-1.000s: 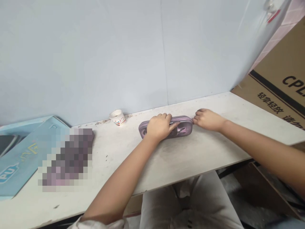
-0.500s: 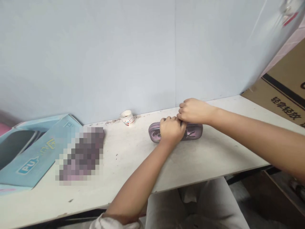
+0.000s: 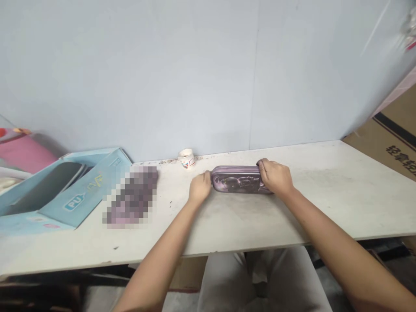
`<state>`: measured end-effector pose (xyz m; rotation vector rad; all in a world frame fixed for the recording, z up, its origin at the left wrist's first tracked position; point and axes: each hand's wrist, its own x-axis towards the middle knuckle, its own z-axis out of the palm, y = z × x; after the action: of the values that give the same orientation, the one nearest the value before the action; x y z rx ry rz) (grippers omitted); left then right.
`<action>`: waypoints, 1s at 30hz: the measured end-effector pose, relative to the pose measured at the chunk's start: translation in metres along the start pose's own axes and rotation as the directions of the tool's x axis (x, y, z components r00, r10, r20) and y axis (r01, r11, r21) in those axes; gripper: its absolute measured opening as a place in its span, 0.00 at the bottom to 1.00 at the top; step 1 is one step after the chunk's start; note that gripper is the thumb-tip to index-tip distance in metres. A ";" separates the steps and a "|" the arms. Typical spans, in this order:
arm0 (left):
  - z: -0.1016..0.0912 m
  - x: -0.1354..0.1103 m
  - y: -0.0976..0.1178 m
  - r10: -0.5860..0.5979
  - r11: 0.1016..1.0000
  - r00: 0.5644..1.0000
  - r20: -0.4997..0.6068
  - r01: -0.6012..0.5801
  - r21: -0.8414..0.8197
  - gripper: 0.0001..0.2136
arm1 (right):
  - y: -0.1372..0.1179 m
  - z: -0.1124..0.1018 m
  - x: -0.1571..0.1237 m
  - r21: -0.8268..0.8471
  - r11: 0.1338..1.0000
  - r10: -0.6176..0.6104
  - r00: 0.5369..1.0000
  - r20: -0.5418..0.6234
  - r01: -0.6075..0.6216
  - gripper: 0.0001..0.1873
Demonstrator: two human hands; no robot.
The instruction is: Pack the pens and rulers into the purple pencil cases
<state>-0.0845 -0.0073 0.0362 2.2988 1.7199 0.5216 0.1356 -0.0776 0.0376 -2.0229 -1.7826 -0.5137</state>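
A dark purple, shiny pencil case (image 3: 238,182) with a raised pattern on its front stands on its long side on the white table. Ridged bands like a zip seam run along its top. My left hand (image 3: 200,187) is closed at the left end of the case; its fingertips pinch at the corner, and whether they hold a zip pull cannot be seen. My right hand (image 3: 276,177) grips the right end, thumb and fingers wrapped over the top edge and covering that end.
Left on the table (image 3: 227,234) lies a pixelated purple-dark item (image 3: 133,197). Beyond it is an open light-blue box (image 3: 87,190) with dark flat pieces inside. A small paper cup (image 3: 186,158) stands by the grey wall (image 3: 195,78). A cardboard box (image 3: 390,138) is at the right.
My hands have moved apart from the top middle of the case, the left to its left end, the right to its right end. The view has shifted slightly left.
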 end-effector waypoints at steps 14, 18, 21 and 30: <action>-0.055 0.003 0.149 0.434 0.870 0.846 -0.310 -0.483 -0.100 0.22 | 0.023 -0.044 0.015 0.677 0.725 -0.007 0.985 -0.174 0.125 0.28; -0.035 -0.003 0.203 0.643 0.712 0.698 -0.316 -0.696 -0.090 0.21 | 0.059 -0.043 -0.003 0.805 0.591 0.287 0.917 -0.277 0.058 0.26; -0.013 0.000 0.231 0.623 0.645 0.683 -0.382 -0.724 -0.243 0.22 | 0.080 -0.031 -0.017 0.840 0.542 0.521 0.793 -0.315 -0.022 0.28; 0.038 0.006 0.253 0.365 0.683 0.882 -0.296 -0.470 -0.559 0.26 | 0.109 -0.024 -0.028 0.856 0.473 0.739 0.624 -0.255 -0.210 0.26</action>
<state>0.1548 -0.0735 0.0992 2.1532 0.8289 1.1913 0.2400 -0.1263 0.0380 -1.3849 -0.6814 -0.1097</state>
